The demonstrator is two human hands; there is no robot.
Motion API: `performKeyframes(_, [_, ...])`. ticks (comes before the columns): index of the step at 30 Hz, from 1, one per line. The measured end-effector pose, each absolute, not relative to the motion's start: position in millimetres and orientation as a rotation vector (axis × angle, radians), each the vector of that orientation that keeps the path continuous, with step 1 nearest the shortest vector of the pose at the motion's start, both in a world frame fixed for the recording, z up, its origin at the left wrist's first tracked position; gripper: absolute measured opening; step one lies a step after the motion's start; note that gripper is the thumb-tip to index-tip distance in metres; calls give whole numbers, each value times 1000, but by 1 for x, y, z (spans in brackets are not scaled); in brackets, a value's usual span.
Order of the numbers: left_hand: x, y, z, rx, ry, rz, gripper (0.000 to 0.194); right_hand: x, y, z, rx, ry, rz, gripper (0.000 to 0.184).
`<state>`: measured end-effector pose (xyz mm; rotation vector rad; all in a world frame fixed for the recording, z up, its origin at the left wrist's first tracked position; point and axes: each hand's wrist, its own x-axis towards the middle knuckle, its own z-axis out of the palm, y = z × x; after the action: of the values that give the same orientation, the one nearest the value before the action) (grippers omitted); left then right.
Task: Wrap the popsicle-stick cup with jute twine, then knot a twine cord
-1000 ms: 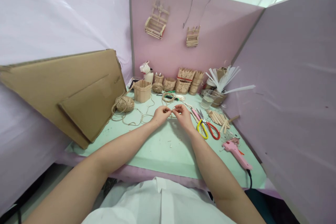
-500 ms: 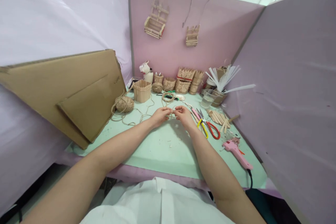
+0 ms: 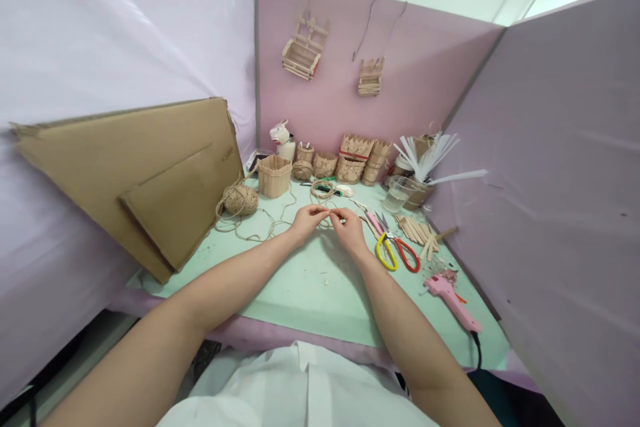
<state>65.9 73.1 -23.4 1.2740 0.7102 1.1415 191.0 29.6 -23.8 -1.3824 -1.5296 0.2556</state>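
— Scissors (image 3: 389,235) lie just right of your right hand (image 3: 349,227); what else is around you?

— Glue gun (image 3: 453,301) nearer you on the right, sticks (image 3: 415,229) past the scissors, twine ball (image 3: 240,200) off to the left, twine coil (image 3: 314,191) just beyond your fingertips.

— And the strand (image 3: 325,223)?

— Between your hands, over the table (image 3: 305,287): thin, tan, mostly hidden. Your left hand (image 3: 307,220) and right hand pinch it, thumbs pressed to fingers, tips nearly meeting.
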Motion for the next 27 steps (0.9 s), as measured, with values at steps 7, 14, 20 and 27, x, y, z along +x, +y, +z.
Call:
performKeyframes(7, [66,69,-19,1352,791,1162,17,192,29,-23,-1394,-1535,174,18])
performKeyframes(14, [66,64,-18,1247,820,1022,11,191,29,-26,-1427,-1593,7,16])
performKeyframes(20, [69,68,-20,862,736,897,12,188,27,-26,-1385,-1647,-137,16])
performKeyframes(27, [66,74,-17,716,603,688,5,185,24,-22,-1258,-1562,-26,13])
